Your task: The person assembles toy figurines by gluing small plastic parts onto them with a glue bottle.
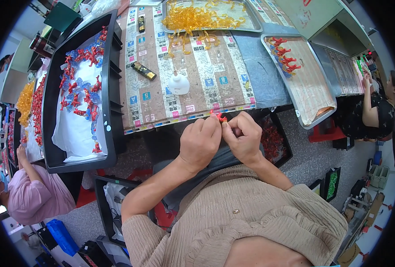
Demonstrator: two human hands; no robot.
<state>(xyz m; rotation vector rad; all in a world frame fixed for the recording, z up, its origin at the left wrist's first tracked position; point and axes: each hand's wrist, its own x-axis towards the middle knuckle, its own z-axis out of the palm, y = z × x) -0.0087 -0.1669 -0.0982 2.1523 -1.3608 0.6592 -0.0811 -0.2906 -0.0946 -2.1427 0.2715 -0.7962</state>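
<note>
Just past the table's front edge, my two hands meet around a small red plastic figure [218,116] with thin limbs. My left hand [200,143] is closed, its fingertips pinching the figure's left side. My right hand [244,138] pinches from the other side, thumb and forefinger at a small yellow-orange bit by the figure's lower end. Fingers hide most of the figure. On the table beyond stands a white squeeze bottle [179,84] with a thin nozzle.
At left, a black tray [113,66] holds red-and-blue figures on white paper. Translucent yellow pieces [193,18] fill a metal tray at the back. A right-hand tray [311,95] carries several figures. Two black-and-gold cylinders [143,70] lie nearby. A bin of red pieces [271,138] sits below. People work either side.
</note>
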